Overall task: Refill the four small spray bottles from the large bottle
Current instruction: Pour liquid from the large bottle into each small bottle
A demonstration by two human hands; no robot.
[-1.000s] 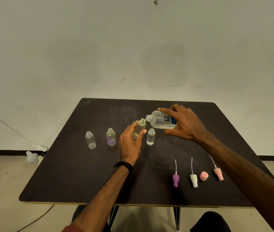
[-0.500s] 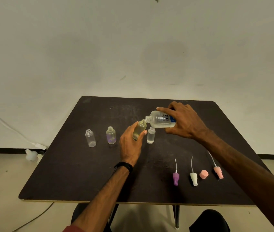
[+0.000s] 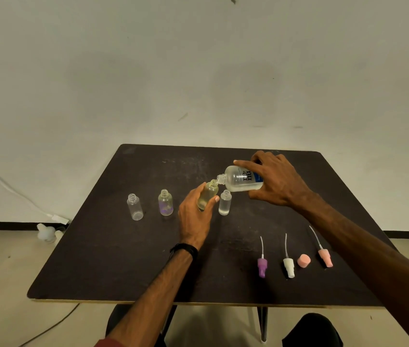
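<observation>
My right hand (image 3: 277, 180) grips the large clear bottle (image 3: 239, 179), tipped on its side with its open neck against the mouth of a small yellowish bottle (image 3: 207, 195). My left hand (image 3: 194, 216) holds that small bottle, tilted toward the large one, above the dark table (image 3: 113, 259). Three other small open bottles stand on the table: a clear bottle (image 3: 135, 207) at the left, a purple-tinted bottle (image 3: 165, 202), and a clear bottle (image 3: 224, 202) just right of my left hand.
Near the front right of the table lie a purple spray head (image 3: 262, 266), a white spray head (image 3: 289, 267), a pink cap (image 3: 304, 260) and a pink spray head (image 3: 325, 257). A white object (image 3: 46, 232) and a cable lie on the floor to the left.
The large bottle has tipped further and its neck has come down onto the mouth of the small yellowish bottle. Both hands keep their hold.
</observation>
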